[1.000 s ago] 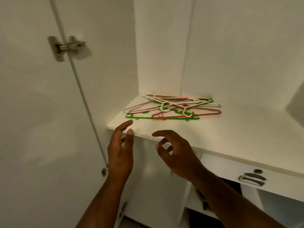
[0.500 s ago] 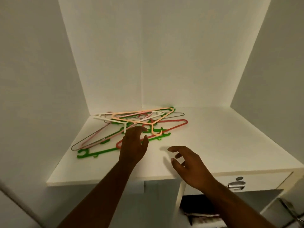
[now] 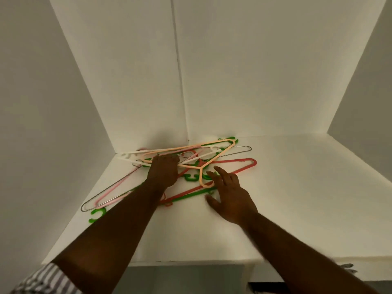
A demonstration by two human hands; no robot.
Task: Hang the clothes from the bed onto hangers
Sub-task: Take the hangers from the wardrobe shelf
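A tangled heap of thin hangers (image 3: 197,164) in orange, red, green, white, pink and bare wire lies toward the shelf's (image 3: 297,187) back left corner, the left hand (image 3: 163,172) on it with its grip hidden, the right hand (image 3: 231,194) loosely spread at its edge.

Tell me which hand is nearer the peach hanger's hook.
Right. The right hand has its fingers just beside the hook; the left hand is over the hanger pile, farther left.
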